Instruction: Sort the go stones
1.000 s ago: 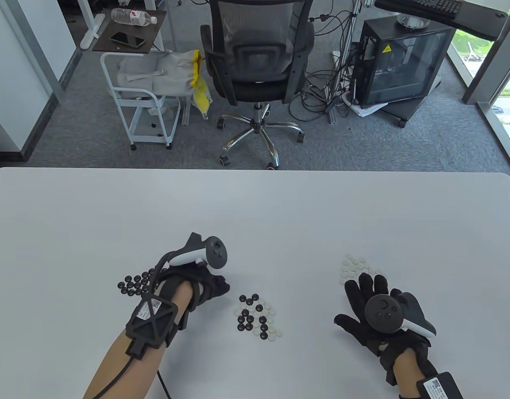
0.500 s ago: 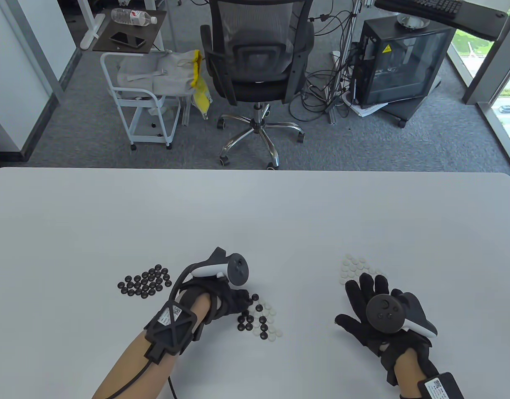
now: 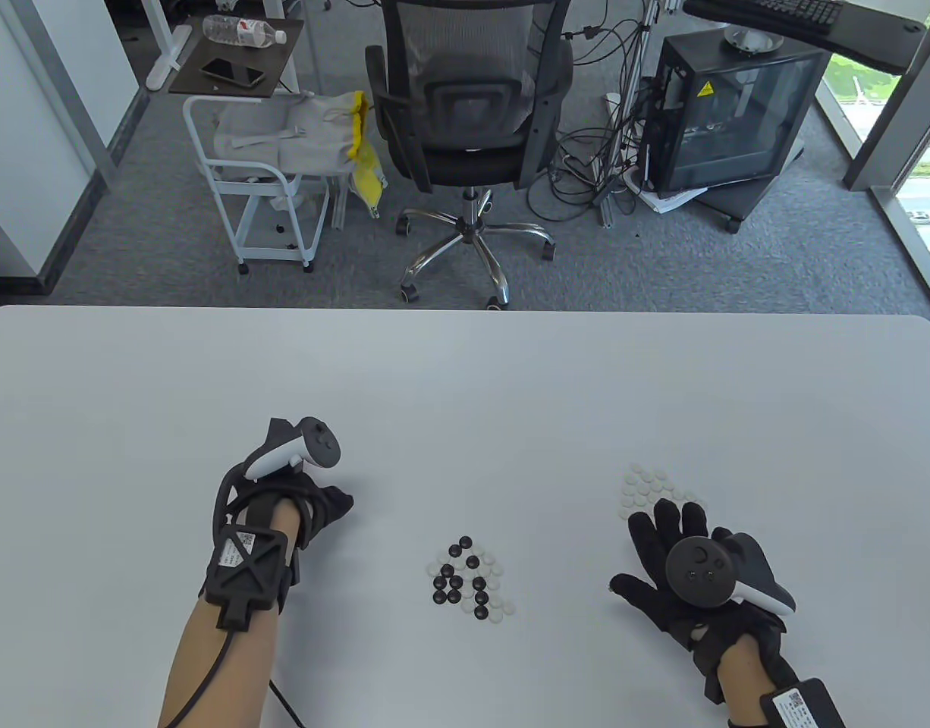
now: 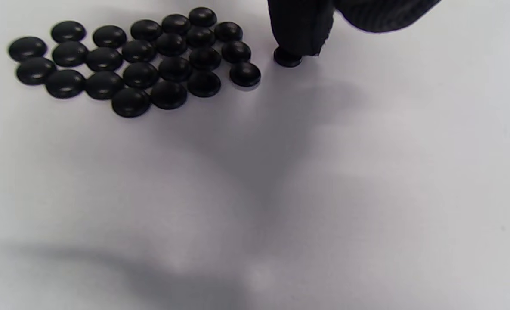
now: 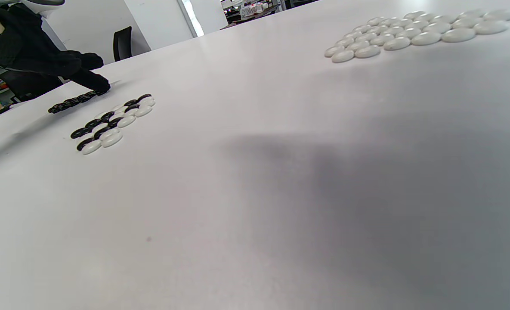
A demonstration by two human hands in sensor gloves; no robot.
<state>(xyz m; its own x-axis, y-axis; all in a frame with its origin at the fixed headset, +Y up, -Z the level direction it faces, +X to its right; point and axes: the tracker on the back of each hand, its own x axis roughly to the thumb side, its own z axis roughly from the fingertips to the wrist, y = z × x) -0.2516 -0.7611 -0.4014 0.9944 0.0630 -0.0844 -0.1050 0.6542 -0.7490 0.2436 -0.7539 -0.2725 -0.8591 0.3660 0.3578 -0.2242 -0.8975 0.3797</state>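
One black stone (image 4: pixel 287 58) flat under left fingertip (image 4: pixel 300 30)

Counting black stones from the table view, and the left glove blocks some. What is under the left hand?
Left wrist view shows a fingertip on one black stone, beside the black pile. The stone's top is covered.

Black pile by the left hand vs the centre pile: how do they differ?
The black pile holds only black stones; the centre pile mixes black and white. The left hand covers the black pile in the table view, a fingertip pressing a black stone beside it; no hand touches the centre pile. Both lie flat on the table.
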